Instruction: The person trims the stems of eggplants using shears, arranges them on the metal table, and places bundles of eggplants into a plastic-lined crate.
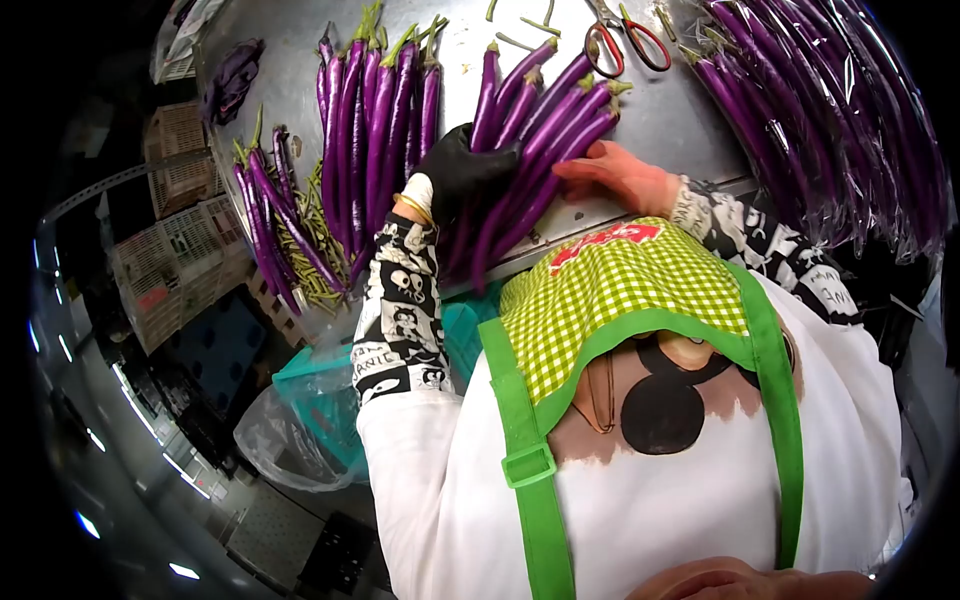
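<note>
A bundle of long purple eggplants (545, 140) lies slanted over the near edge of the metal table (660, 120), stems pointing away. My left hand (462, 165), in a black glove, is closed round the bundle's left side. At its right side, my right hand (620, 178) wears a reddish-orange glove; its fingers are extended and touch the lower eggplants. More eggplants (375, 120) lie in a row just left of my left hand. Red-handled scissors (628, 42) rest beyond the bundle, near cut green stems (515, 41).
Eggplants in clear plastic (830, 110) fill the table's right side. Smaller eggplants (270, 210) and a heap of cut stems (318, 235) lie at the left. Below the table are a teal crate (325, 400) with a plastic bag and pale crates (180, 265).
</note>
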`<action>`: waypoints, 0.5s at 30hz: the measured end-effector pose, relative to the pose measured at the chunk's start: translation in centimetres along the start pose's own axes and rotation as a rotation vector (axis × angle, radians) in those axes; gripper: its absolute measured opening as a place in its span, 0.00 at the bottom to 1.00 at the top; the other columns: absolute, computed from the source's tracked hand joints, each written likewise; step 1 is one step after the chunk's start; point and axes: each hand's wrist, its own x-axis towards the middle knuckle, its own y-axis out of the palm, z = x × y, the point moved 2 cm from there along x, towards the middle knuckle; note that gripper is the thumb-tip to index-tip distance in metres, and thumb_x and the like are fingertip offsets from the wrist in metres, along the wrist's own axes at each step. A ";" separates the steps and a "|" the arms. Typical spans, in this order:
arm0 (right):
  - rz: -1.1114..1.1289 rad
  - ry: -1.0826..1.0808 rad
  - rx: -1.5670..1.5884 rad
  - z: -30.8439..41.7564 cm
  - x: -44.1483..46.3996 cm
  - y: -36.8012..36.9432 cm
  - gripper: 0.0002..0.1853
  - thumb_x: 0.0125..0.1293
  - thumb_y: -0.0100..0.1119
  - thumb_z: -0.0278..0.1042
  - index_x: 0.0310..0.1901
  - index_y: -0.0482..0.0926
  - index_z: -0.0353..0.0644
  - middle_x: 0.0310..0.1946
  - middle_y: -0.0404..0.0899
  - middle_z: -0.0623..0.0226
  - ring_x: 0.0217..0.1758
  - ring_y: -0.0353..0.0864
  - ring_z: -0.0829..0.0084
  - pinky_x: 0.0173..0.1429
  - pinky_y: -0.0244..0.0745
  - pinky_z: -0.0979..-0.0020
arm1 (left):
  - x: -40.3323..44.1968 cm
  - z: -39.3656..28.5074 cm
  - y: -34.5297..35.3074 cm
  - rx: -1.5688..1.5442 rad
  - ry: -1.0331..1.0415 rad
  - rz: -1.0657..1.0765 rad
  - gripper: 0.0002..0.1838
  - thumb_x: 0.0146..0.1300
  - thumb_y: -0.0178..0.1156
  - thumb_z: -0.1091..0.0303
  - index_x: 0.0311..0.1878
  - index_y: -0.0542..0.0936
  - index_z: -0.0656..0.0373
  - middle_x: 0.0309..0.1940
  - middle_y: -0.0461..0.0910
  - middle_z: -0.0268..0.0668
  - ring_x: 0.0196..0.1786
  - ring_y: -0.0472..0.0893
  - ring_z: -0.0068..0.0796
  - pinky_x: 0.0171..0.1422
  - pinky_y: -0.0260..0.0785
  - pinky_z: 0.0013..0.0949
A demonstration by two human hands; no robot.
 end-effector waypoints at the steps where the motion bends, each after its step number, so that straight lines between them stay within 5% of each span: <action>1: -0.015 -0.065 -0.095 1.5 0.7 1.3 0.18 0.73 0.56 0.28 0.63 0.76 0.42 0.47 0.78 0.60 0.50 0.81 0.73 0.59 0.80 0.72 | 0.3 0.1 -0.6 0.008 -0.028 0.037 0.35 0.59 0.75 0.53 0.60 0.76 0.69 0.43 0.86 0.40 0.43 0.83 0.25 0.49 0.77 0.30; 2: -0.036 -0.128 -0.190 2.9 1.4 2.5 0.17 0.73 0.57 0.29 0.61 0.78 0.42 0.49 0.81 0.60 0.54 0.81 0.74 0.59 0.79 0.72 | 0.7 0.5 -1.3 0.109 0.133 0.070 0.31 0.61 0.71 0.57 0.62 0.76 0.67 0.41 0.86 0.40 0.41 0.83 0.26 0.48 0.77 0.31; 3: -0.120 -0.162 0.235 2.0 2.6 3.4 0.16 0.72 0.59 0.29 0.60 0.79 0.41 0.52 0.82 0.61 0.54 0.82 0.74 0.59 0.79 0.71 | 1.3 1.8 -2.0 0.214 0.298 0.099 0.29 0.63 0.66 0.61 0.64 0.75 0.65 0.39 0.86 0.39 0.39 0.83 0.28 0.46 0.77 0.32; 5: -0.244 -0.799 -0.572 1.8 4.5 2.4 0.14 0.70 0.63 0.30 0.55 0.81 0.40 0.49 0.84 0.64 0.51 0.83 0.74 0.56 0.80 0.71 | 1.2 2.1 -2.7 0.529 0.555 0.155 0.26 0.66 0.57 0.69 0.68 0.73 0.60 0.40 0.86 0.41 0.39 0.84 0.34 0.46 0.77 0.34; 6: -0.218 -0.615 -0.348 3.5 4.7 2.9 0.15 0.69 0.63 0.29 0.56 0.81 0.41 0.49 0.84 0.64 0.51 0.83 0.73 0.57 0.80 0.70 | 0.5 1.3 -2.9 0.729 0.659 0.167 0.27 0.66 0.51 0.73 0.70 0.72 0.57 0.42 0.86 0.44 0.41 0.85 0.38 0.48 0.77 0.35; 7: -0.224 -0.438 -0.076 5.1 4.9 3.5 0.16 0.68 0.63 0.27 0.57 0.80 0.42 0.50 0.84 0.64 0.51 0.84 0.71 0.58 0.79 0.68 | 0.5 2.1 -3.4 0.715 0.619 0.064 0.22 0.74 0.49 0.64 0.69 0.74 0.58 0.49 0.85 0.48 0.50 0.85 0.39 0.57 0.77 0.36; 8: -0.270 -0.281 0.183 6.8 5.0 4.0 0.17 0.67 0.63 0.26 0.58 0.79 0.43 0.50 0.84 0.65 0.51 0.84 0.69 0.59 0.79 0.67 | 0.8 3.0 -3.3 0.482 0.708 -0.087 0.16 0.73 0.51 0.70 0.61 0.77 0.61 0.48 0.85 0.48 0.49 0.85 0.39 0.56 0.78 0.36; 11: -0.372 -0.056 0.345 11.1 6.6 2.0 0.15 0.71 0.60 0.26 0.58 0.81 0.43 0.49 0.85 0.62 0.48 0.87 0.70 0.54 0.84 0.72 | 1.8 2.1 -3.4 0.026 0.563 -0.151 0.17 0.73 0.51 0.69 0.61 0.76 0.61 0.48 0.85 0.47 0.49 0.85 0.39 0.56 0.78 0.36; 14: -0.187 -0.064 0.542 12.9 8.2 -1.9 0.14 0.64 0.69 0.31 0.48 0.83 0.31 0.39 0.87 0.62 0.38 0.88 0.70 0.48 0.85 0.67 | 3.3 0.5 -1.9 -0.305 0.441 -0.145 0.17 0.73 0.50 0.68 0.61 0.76 0.61 0.48 0.85 0.47 0.49 0.85 0.39 0.56 0.78 0.37; 15: -0.162 0.092 0.664 12.5 9.5 -4.1 0.14 0.66 0.66 0.29 0.50 0.83 0.34 0.39 0.87 0.62 0.39 0.88 0.70 0.48 0.85 0.66 | 3.8 0.3 -1.3 -0.381 0.424 -0.139 0.17 0.73 0.50 0.67 0.61 0.76 0.61 0.48 0.85 0.47 0.49 0.85 0.39 0.56 0.78 0.37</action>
